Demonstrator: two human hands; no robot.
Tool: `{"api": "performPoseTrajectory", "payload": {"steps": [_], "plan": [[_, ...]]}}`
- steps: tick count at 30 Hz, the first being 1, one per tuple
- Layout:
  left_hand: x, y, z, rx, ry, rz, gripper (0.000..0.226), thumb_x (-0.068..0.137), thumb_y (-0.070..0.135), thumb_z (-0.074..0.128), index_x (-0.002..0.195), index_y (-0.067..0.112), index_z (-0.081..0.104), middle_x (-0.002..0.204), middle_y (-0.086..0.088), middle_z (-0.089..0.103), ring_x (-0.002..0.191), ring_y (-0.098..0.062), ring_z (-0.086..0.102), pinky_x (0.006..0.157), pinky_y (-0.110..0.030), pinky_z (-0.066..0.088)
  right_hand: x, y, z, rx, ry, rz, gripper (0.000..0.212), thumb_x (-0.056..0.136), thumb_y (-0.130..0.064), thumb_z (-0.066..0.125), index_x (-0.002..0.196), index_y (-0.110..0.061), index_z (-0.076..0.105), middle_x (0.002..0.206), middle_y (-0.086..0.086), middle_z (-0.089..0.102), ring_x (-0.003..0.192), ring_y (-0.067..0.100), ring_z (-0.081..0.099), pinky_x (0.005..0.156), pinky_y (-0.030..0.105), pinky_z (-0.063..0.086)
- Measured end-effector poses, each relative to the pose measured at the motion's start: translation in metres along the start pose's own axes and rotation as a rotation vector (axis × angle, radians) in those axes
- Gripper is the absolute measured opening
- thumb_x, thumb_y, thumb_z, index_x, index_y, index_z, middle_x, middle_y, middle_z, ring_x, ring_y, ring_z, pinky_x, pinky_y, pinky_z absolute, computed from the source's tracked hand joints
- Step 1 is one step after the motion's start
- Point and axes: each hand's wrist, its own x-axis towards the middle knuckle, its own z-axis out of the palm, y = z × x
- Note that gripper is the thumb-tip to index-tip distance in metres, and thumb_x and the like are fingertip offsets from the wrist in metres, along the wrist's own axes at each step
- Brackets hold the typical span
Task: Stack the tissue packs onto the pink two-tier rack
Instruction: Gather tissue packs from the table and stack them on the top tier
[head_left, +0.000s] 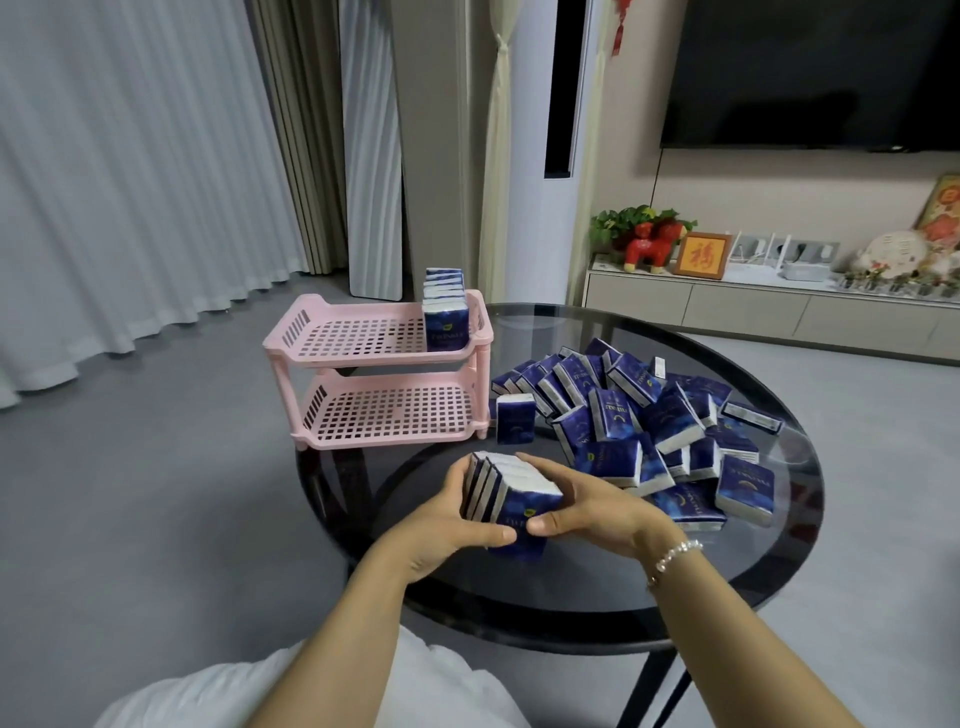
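Note:
A pink two-tier rack (332, 340) stands at the left edge of the round glass table. A row of blue tissue packs (445, 312) stands upright at the right end of its top tier; the bottom tier holds nothing. A loose heap of blue tissue packs (644, 421) lies on the table to the right, with one pack (515, 418) upright beside the rack. My left hand (441, 525) and my right hand (587, 506) grip a bundle of several packs (511, 491) from both sides, near the table's front.
The dark glass table (597, 587) has a rim close to my arms. A grey floor lies to the left, curtains behind. A TV cabinet (753, 306) with ornaments and a wall-mounted TV (815, 73) stand at the back right.

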Motion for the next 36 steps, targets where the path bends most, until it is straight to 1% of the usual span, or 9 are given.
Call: {"api": "performPoseTrajectory", "payload": {"steps": [6, 10, 13, 19, 25, 30, 32, 34, 36], "plan": [[-0.006, 0.003, 0.0, 0.398, 0.062, -0.102, 0.121, 0.077, 0.018, 0.077, 0.149, 0.024, -0.019, 0.16, 0.006, -0.001, 0.144, -0.01, 0.012, 0.1, -0.013, 0.018, 0.007, 0.0, 0.007, -0.399, 0.057, 0.012, 0.1, 0.068, -0.005, 0.08, 0.145, -0.03, 0.021, 0.142, -0.009, 0.037, 0.108, 0.014, 0.057, 0.092, 0.03, 0.051], [-0.008, 0.0, 0.003, 0.455, 0.036, -0.101, 0.122, 0.079, 0.021, 0.075, 0.145, 0.022, -0.028, 0.16, 0.007, -0.005, 0.145, -0.011, 0.01, 0.102, -0.014, 0.018, 0.006, -0.007, 0.003, -0.526, 0.03, 0.049, 0.104, 0.069, -0.016, 0.082, 0.147, -0.035, 0.015, 0.142, -0.015, 0.034, 0.084, 0.005, 0.056, 0.084, 0.025, 0.049], [-0.009, 0.0, 0.009, 0.478, 0.032, -0.093, 0.121, 0.083, 0.022, 0.072, 0.143, 0.02, -0.033, 0.16, 0.008, -0.007, 0.145, -0.01, 0.009, 0.098, -0.011, 0.017, 0.006, -0.007, -0.001, -0.519, 0.025, 0.057, 0.106, 0.066, -0.022, 0.083, 0.146, -0.038, 0.015, 0.143, -0.018, 0.032, 0.083, 0.007, 0.055, 0.093, 0.035, 0.05], [-0.007, -0.002, 0.015, 0.506, 0.042, -0.101, 0.115, 0.09, 0.028, 0.063, 0.136, 0.023, -0.042, 0.161, 0.006, -0.008, 0.145, -0.014, 0.016, 0.104, -0.018, 0.022, 0.011, -0.007, -0.001, -0.49, 0.032, 0.062, 0.103, 0.068, -0.015, 0.082, 0.145, -0.039, 0.017, 0.139, -0.014, 0.038, 0.093, 0.01, 0.056, 0.095, 0.035, 0.049], [-0.007, 0.003, 0.014, 0.449, 0.09, -0.058, 0.104, 0.092, 0.026, 0.06, 0.144, 0.025, -0.03, 0.16, 0.008, -0.004, 0.145, -0.013, 0.014, 0.109, -0.021, 0.02, 0.014, -0.014, 0.001, -0.474, 0.107, 0.02, 0.084, 0.066, -0.016, 0.083, 0.133, -0.033, 0.037, 0.125, -0.012, 0.05, 0.087, 0.007, 0.057, 0.078, 0.024, 0.048], [-0.015, 0.019, 0.0, 0.341, 0.141, 0.099, 0.091, 0.085, 0.016, 0.069, 0.15, 0.034, 0.007, 0.14, 0.022, 0.035, 0.128, 0.005, 0.032, 0.093, 0.001, 0.027, 0.015, -0.037, 0.003, -0.488, 0.153, -0.026, 0.075, 0.064, -0.023, 0.085, 0.126, -0.031, 0.044, 0.119, -0.011, 0.054, 0.098, 0.008, 0.058, 0.088, 0.027, 0.049], [-0.018, 0.025, -0.014, 0.316, 0.171, 0.134, 0.093, 0.08, 0.021, 0.075, 0.151, 0.033, 0.016, 0.14, 0.023, 0.04, 0.13, 0.005, 0.037, 0.101, -0.006, 0.03, 0.018, -0.052, 0.007, -0.487, 0.154, -0.051, 0.076, 0.062, -0.026, 0.086, 0.126, -0.029, 0.046, 0.12, -0.01, 0.055, 0.101, 0.008, 0.059, 0.094, 0.032, 0.049], [-0.022, 0.036, -0.03, 0.317, 0.188, 0.157, 0.099, 0.073, 0.031, 0.079, 0.151, 0.034, 0.018, 0.143, 0.02, 0.043, 0.131, 0.003, 0.04, 0.112, -0.024, 0.032, 0.021, -0.071, 0.015, -0.528, 0.143, -0.087, 0.075, 0.064, -0.027, 0.084, 0.128, -0.026, 0.045, 0.119, -0.01, 0.054, 0.097, 0.009, 0.06, 0.089, 0.028, 0.051], [-0.027, 0.05, -0.044, 0.338, 0.192, 0.185, 0.098, 0.072, 0.034, 0.079, 0.15, 0.036, 0.021, 0.143, 0.021, 0.043, 0.131, 0.003, 0.04, 0.113, -0.028, 0.033, 0.026, -0.093, 0.022, -0.574, 0.127, -0.118, 0.07, 0.068, -0.027, 0.082, 0.126, -0.027, 0.043, 0.116, -0.014, 0.054, 0.093, 0.01, 0.061, 0.082, 0.024, 0.051]]}}
